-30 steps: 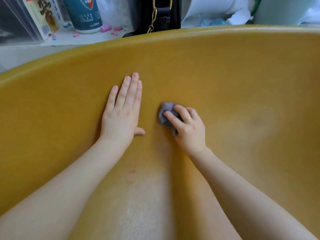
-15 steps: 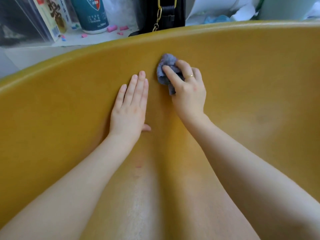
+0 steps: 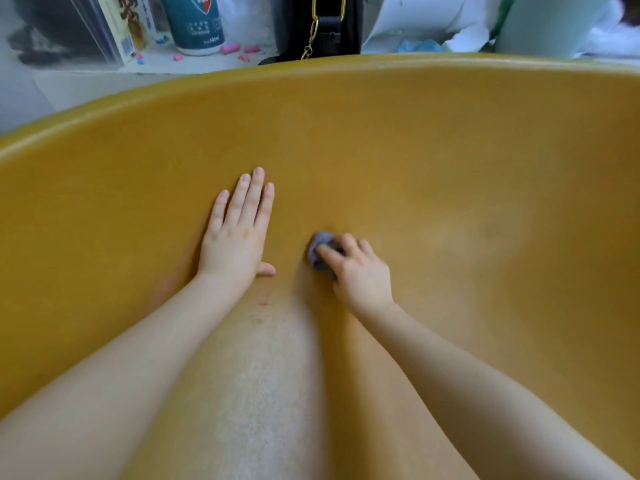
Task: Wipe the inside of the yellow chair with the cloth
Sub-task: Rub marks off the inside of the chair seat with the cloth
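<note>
Cloth (image 3: 320,250): small grey-blue wad (blurred), pressed on the chair's (image 3: 485,168) mustard inner wall near centre, pinched under the curled fingers of the right hand (image 3: 360,271). At nine o'clock of it, left hand (image 3: 235,237) flat on the wall, fingers straight and together, thumb out.

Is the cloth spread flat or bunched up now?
Bunched up: the cloth shows as a small wad under the curled fingers of the right hand.
</note>
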A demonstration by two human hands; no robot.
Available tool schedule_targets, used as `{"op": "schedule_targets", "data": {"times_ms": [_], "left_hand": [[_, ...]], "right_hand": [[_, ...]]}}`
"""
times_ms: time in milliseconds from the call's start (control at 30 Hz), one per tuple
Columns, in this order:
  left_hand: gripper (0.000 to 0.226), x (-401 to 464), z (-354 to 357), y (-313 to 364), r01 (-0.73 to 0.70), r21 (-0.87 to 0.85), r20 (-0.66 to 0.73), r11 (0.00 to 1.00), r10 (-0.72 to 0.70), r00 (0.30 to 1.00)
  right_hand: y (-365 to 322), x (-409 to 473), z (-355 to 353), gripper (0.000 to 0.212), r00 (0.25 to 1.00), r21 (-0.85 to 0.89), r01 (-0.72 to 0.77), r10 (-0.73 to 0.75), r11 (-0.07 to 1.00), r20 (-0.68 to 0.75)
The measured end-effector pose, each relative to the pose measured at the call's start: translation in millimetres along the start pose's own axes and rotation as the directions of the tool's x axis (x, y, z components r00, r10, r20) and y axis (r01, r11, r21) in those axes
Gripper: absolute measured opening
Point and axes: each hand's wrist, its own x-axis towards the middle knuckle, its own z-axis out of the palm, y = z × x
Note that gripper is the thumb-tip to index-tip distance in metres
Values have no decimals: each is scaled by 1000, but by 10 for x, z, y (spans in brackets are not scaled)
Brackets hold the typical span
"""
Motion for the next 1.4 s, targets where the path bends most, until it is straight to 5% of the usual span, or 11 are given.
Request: {"op": "schedule_targets", "data": {"times_ms": [233, 400, 567, 700, 800, 933, 1133, 1400], "left_hand": [[134, 86, 163, -12, -14, 6, -78, 1000, 15, 997], [133, 88, 173, -16, -22, -56, -94, 998, 17, 995], [131, 22, 106, 26, 14, -50, -44, 999, -17, 999], [126, -14, 74, 88, 50, -86, -21, 995, -52, 998], [122, -14, 123, 94, 51, -95, -16, 994, -53, 998], [120, 9, 176, 89, 50, -91, -24, 995, -52, 998], [121, -5, 135, 136, 79, -79, -23, 994, -81, 996], [113, -111, -127, 277, 124, -157, 98, 980, -110, 989]], "right_hand": [[-52, 861, -12, 35, 890, 38, -216, 213, 976, -403], [-204, -145, 252, 31, 995, 80, 11, -3, 997, -104], [-260, -875, 88, 36, 972, 164, 110, -141, 980, 186], [33, -476, 29, 37, 950, 36, 274, -277, 961, 147], [361, 44, 3, 38, 995, -45, 70, -73, 997, -70], [422, 241, 50, 46, 940, -2, -222, 214, 975, -265], [-52, -577, 154, 35, 991, 166, -115, 102, 979, 85], [68, -972, -237, 31, 908, 247, 86, -178, 965, 380]]}}
